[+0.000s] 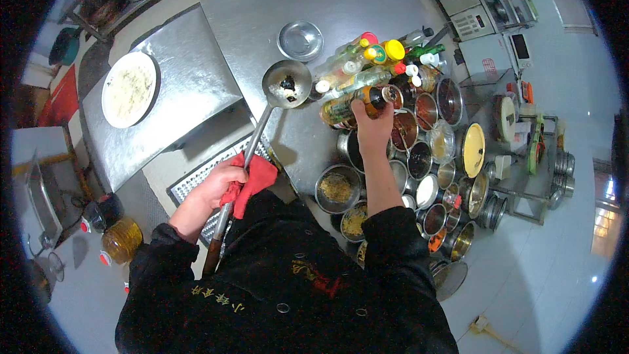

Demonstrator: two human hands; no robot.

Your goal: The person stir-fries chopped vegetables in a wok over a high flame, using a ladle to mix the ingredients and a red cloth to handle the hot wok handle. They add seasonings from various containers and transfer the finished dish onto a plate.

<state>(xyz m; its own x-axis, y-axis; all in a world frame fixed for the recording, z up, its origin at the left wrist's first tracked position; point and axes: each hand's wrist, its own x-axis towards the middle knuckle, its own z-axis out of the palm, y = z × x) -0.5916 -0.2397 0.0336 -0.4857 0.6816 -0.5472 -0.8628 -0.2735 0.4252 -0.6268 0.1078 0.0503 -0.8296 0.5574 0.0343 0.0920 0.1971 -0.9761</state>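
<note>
My left hand (227, 178) grips the long handle of a metal ladle (275, 89) together with a red cloth (260, 179). Dark liquid and some whitish matter lie in the ladle's bowl, which is over the steel table. My right hand (372, 125) is closed around a labelled glass bottle (341, 108) of dark sauce, tilted with its neck to the right. Beyond that bottle stands a crowd of seasoning bottles (363, 76) with white, red and yellow caps. A clear round bowl (300, 41) sits on the table just past the ladle.
A white oval plate (129, 89) of pale shredded food rests on the left steel surface (182, 54). Several metal pots (339, 188) of seasonings crowd the right side near my forearm. Large oil jugs (122, 240) stand at the lower left. A wheeled-looking metal rack (526, 191) is at the far right.
</note>
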